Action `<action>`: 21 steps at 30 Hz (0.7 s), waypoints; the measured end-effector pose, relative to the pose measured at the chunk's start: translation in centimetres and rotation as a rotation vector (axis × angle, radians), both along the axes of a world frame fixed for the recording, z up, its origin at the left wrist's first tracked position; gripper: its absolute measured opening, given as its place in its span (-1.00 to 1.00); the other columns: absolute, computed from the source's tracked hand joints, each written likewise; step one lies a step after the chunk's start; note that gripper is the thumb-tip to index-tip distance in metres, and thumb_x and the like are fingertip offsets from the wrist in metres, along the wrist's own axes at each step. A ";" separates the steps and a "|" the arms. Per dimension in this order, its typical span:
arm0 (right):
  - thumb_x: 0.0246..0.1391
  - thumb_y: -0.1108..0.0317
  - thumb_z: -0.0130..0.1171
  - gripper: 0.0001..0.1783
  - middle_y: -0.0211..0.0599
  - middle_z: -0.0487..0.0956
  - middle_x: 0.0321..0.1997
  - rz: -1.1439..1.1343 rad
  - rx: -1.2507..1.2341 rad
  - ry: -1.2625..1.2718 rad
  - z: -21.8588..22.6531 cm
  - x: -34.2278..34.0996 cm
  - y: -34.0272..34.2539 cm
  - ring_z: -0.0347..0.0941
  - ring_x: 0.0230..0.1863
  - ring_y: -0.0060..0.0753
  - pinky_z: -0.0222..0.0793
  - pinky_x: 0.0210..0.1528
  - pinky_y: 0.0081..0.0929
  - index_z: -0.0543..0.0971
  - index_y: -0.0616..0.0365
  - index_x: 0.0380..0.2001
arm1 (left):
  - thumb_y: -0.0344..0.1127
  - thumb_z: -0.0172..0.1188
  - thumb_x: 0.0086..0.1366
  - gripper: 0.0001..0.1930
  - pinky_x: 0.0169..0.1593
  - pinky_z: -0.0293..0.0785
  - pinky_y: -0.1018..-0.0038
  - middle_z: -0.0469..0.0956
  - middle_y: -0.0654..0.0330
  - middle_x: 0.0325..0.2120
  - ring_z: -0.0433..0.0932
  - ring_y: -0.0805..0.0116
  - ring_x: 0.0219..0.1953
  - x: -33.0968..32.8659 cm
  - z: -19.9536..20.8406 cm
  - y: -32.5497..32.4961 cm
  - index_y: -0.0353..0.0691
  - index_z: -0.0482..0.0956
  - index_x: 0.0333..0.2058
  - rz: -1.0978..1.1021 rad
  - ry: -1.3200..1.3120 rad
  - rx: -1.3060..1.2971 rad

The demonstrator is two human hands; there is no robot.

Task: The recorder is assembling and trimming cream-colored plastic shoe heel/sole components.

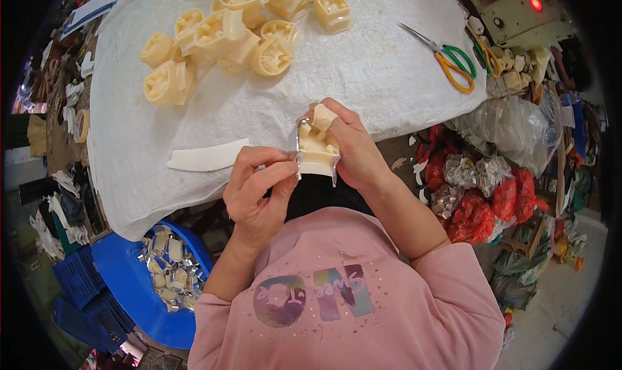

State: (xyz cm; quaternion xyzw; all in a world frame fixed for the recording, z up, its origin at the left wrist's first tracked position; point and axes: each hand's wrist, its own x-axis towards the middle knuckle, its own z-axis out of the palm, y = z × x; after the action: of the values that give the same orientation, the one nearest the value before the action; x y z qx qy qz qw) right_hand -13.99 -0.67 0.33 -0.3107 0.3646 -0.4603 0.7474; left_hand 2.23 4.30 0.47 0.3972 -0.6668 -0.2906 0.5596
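A cream plastic block, which looks like a shoe heel [316, 151], is held over the table's near edge. Shiny silver sheet edges stand up along its two sides. My right hand [360, 155] wraps round its right side, and something cream, perhaps tape on the thumb, lies over its far end. With the fingertips pinched together, my left hand [258, 187] grips the silver sheet [298, 166] at the block's left side. Left of it on the cloth lies a curved white strip [210, 157]. Farther back, several bare cream heels [219, 33] are heaped together.
Scissors [447, 59] with green and orange handles lie at the table's right edge, with another orange-handled tool beside them. A blue basin [120, 266] at lower left holds several silver-covered pieces. Red and clear plastic bags [476, 211] crowd the right side. White woven cloth [382, 66] covers the table.
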 end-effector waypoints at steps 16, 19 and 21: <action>0.13 0.29 -0.10 -0.81 -0.46 0.46 -0.47 0.229 0.034 0.029 -1.2 -0.6 -0.7 0.37 -0.51 -0.65 0.31 -0.50 -0.63 0.47 0.12 -0.32 | -0.64 0.25 -0.05 -0.84 -0.09 0.50 0.29 0.54 0.04 -0.19 0.53 -0.07 -0.10 -1.0 0.5 -2.2 -0.29 0.53 -0.46 -0.133 -0.124 -0.191; 0.12 0.31 -0.13 -0.75 -0.45 0.49 -0.50 0.165 -0.216 0.431 0.2 -2.7 -1.2 0.36 -0.54 -0.62 0.30 -0.47 -0.63 0.49 0.12 -0.23 | -0.66 0.25 -0.14 -0.76 -0.12 0.52 0.31 0.54 0.04 -0.23 0.54 -0.05 -0.12 -0.6 0.4 -2.5 -0.30 0.55 -0.43 -0.134 -0.259 -0.278; 0.14 0.37 -0.17 -0.69 -0.39 0.53 -0.41 -0.042 -0.365 0.740 2.2 -5.5 -2.0 0.38 -0.46 -0.62 0.33 -0.38 -0.63 0.48 0.15 -0.11 | -0.64 0.24 -0.21 -0.70 -0.15 0.49 0.32 0.53 0.06 -0.26 0.53 0.02 -0.16 -0.5 -0.4 -3.3 -0.29 0.58 -0.39 0.034 -0.369 -0.342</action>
State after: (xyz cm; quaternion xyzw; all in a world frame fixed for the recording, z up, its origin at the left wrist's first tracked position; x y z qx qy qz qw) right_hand -19.44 -2.70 2.54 -0.5751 0.5273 -0.3898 0.4891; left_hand 1.68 1.04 0.06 0.3540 -0.7905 -0.0866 0.4922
